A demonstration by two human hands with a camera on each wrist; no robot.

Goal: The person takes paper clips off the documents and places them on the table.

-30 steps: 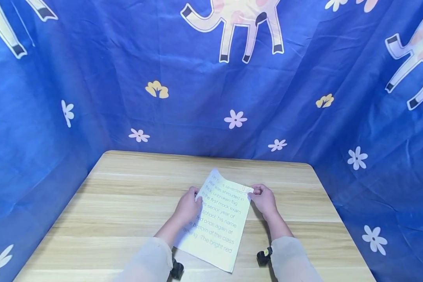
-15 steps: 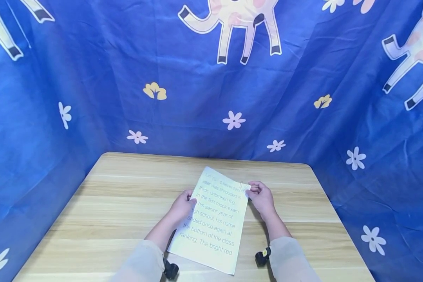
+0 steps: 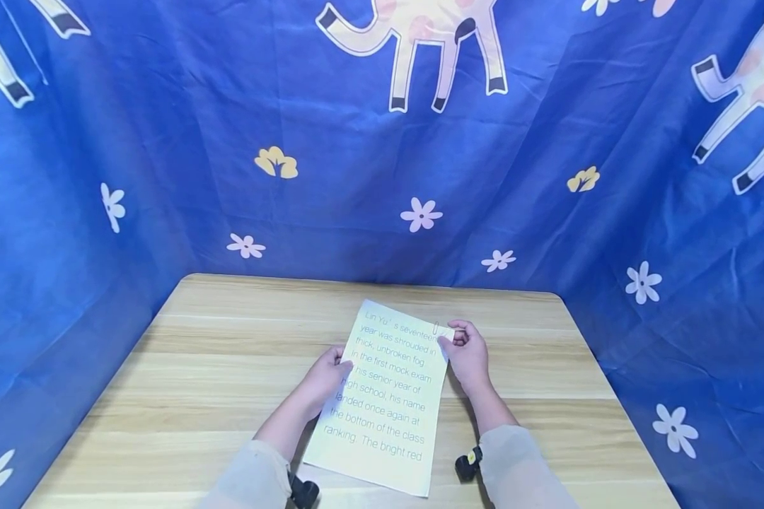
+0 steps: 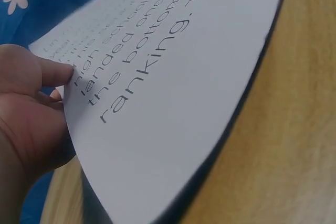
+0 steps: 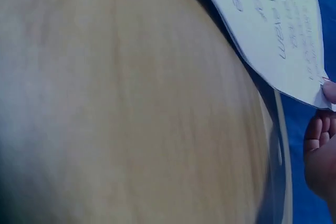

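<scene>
A printed paper sheet [image 3: 382,410], covered in large lines of English text, is held tilted above the table. My left hand [image 3: 323,376] pinches its left edge, with the thumb on the printed face, as the left wrist view also shows on the paper [image 4: 173,103]. At the upper right corner, my right hand [image 3: 470,353] pinches the paper between thumb and fingers. A paper clip [image 3: 436,328] sits on the top edge beside that corner. In the right wrist view the right hand [image 5: 321,145] shows only partly at the frame's edge. Whether several sheets are stacked cannot be told.
A light wood-grain table [image 3: 184,382] lies beneath the paper. Blue cloth [image 3: 331,212] printed with flowers and animals hangs behind the table and along both sides. A black wrist camera [image 3: 467,465] sits at the right sleeve, another wrist camera [image 3: 303,490] at the left.
The left hand has moved a little left and the paper with it, so more of the text now shows. The right hand's grip has stayed at the corner, with the thumb slightly farther onto the page.
</scene>
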